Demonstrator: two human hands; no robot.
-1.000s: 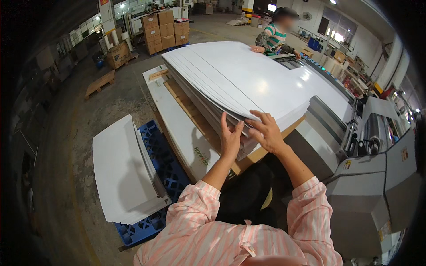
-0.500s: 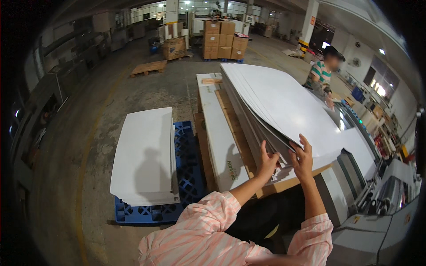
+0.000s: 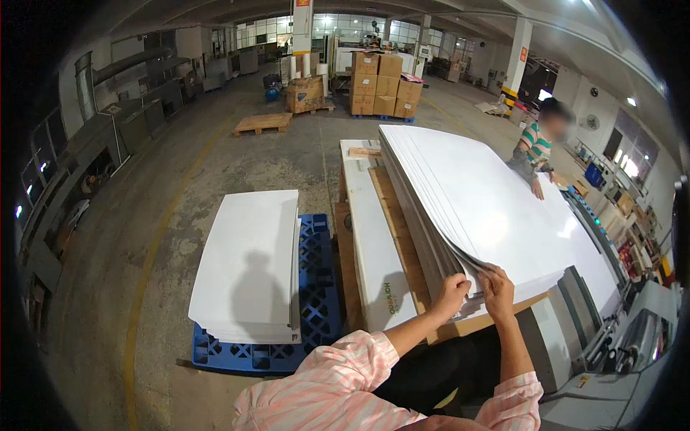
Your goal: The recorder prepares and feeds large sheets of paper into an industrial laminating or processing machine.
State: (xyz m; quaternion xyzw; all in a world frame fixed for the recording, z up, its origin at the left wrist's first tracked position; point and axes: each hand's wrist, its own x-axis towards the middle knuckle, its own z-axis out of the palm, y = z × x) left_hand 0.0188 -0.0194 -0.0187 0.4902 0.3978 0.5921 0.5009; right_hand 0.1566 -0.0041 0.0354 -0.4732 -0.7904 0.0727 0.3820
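Near left, a latticed blue plastic pallet [image 3: 316, 280] bears a smaller stack [image 3: 251, 241]. Far centre stand brown cardboard boxes [image 3: 375, 86]; a grey machine [image 3: 604, 395] crowds near right, a co-worker [image 3: 536, 147] far right. Centre right lies a tall stack of glossy white sheets [image 3: 471, 194]. The right hand [image 3: 497, 289] pinches its curled near edge; the left hand [image 3: 453, 296] curls there, its hold unclear.

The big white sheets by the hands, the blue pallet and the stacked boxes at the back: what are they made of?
White sheets: probably paper or thin card, smooth and glossy, with bright reflections and a curling edge.
Blue pallet: likely moulded plastic, evenly coloured, with openwork gaps.
Stacked boxes: apparently cardboard, dull brown and flat-sided.
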